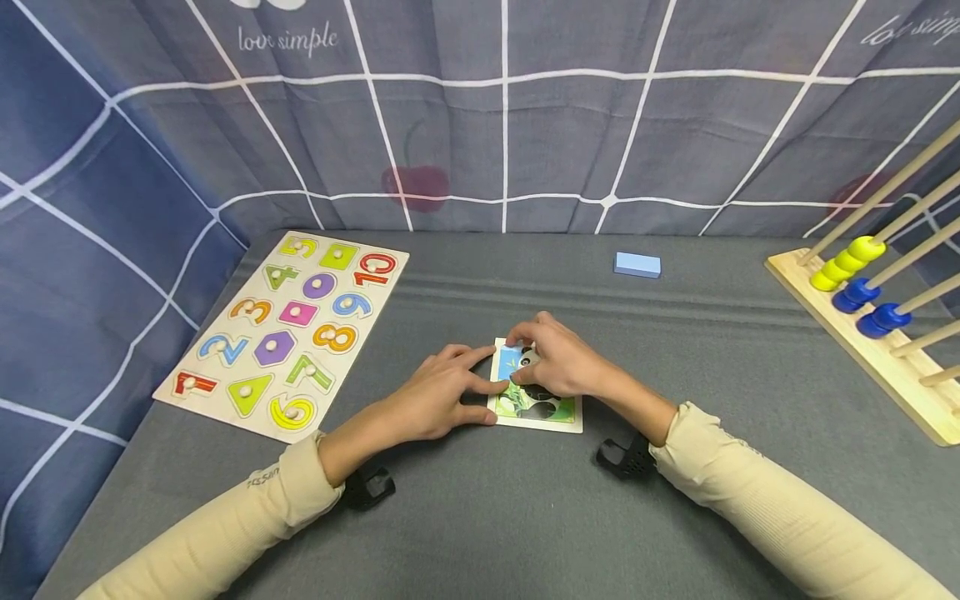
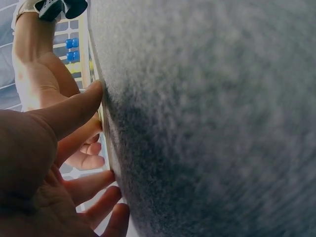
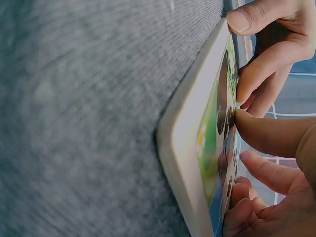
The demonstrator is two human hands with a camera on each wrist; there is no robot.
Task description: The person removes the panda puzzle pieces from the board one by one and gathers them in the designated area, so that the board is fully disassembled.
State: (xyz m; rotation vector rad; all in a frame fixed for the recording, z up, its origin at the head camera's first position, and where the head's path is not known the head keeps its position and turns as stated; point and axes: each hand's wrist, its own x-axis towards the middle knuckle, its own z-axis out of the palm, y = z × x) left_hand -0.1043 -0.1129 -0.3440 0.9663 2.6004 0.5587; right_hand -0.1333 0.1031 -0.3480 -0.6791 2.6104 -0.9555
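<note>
A small square panda picture puzzle (image 1: 536, 422) with a pale rim lies flat in the middle of the grey table. My left hand (image 1: 437, 397) is at its left side, thumb tip at the near left corner and index finger reaching onto the picture. From above, my right hand (image 1: 561, 360) covers the puzzle's upper right part. Its thumb (image 3: 276, 134) presses on the picture face, while its bent fingers touch near the far edge. In the right wrist view the puzzle's pale corner (image 3: 170, 129) stands out against the cloth. Part of the panda is hidden under the right hand.
At the left lies a number puzzle board (image 1: 258, 421) with knobbed numerals and shapes. A light blue block (image 1: 637, 265) sits toward the back. A wooden abacus (image 1: 870, 354) with yellow and blue beads stands at the right. Behind hangs a checked curtain (image 1: 555, 142).
</note>
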